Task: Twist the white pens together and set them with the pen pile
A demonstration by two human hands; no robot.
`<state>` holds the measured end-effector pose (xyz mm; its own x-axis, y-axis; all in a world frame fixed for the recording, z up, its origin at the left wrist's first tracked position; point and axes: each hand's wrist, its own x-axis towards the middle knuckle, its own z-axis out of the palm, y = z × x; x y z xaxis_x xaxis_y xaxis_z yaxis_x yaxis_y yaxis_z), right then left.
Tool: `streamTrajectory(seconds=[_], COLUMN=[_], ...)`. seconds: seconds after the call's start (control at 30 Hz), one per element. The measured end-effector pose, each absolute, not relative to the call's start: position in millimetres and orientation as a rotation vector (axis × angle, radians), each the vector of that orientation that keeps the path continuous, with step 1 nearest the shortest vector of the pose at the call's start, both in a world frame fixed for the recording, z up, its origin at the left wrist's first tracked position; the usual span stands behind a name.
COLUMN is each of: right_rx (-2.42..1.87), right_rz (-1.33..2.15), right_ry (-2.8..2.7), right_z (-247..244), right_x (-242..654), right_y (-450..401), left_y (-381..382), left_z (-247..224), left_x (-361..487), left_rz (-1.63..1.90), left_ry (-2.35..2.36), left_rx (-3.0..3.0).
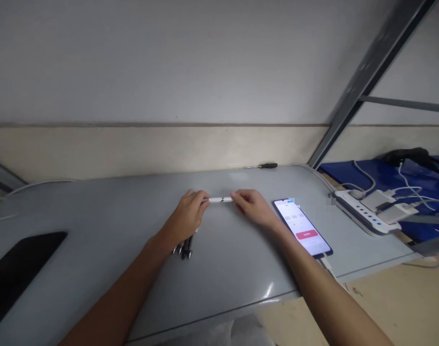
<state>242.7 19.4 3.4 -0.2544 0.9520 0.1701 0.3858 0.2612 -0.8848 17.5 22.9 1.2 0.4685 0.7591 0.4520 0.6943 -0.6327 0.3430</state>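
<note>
My left hand [188, 215] and my right hand [253, 206] together hold a thin white pen [219, 199] level above the grey table [96, 216], one hand at each end. The left hand also grips a small bunch of dark pens [184, 249] whose tips stick out below the wrist. Which pen part each set of fingertips pinches is hidden.
A lit phone [303, 227] with a timer screen lies just right of my right hand, cable at its near end. A white power strip [363, 213] with chargers sits further right. A screwdriver [265, 166] lies by the wall. A black object [17, 269] covers the table's left corner.
</note>
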Motion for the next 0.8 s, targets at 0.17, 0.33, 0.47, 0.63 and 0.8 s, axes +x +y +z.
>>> streamTrajectory(seconds=[0.17, 0.33, 0.47, 0.63, 0.8], right_rx=[-1.126, -1.103, -0.998, -0.742, -0.617], right_rz=[0.899, 1.286, 1.648, 1.723, 1.775], right_ry=[-1.838, -1.762, -1.463, -0.877, -0.601], right_z=[2.8, 9.8, 8.8, 3.5, 3.1], right_x=[240.0, 243.9, 244.8, 238.4, 243.0], right_y=[19.4, 15.9, 18.0, 23.4, 29.0], left_y=[22.6, 18.9, 15.8, 7.1, -11.2], left_z=[1.5, 6.3, 10.0, 13.1, 30.7], left_x=[17.0, 18.2, 22.0, 28.7, 21.9], left_rz=[0.812, 0.887, 0.997, 0.978, 1.217], left_ry=[1.323, 1.284, 1.246, 1.177, 1.239], left_rx=[2.595, 2.753, 2.868, 2.768, 2.577])
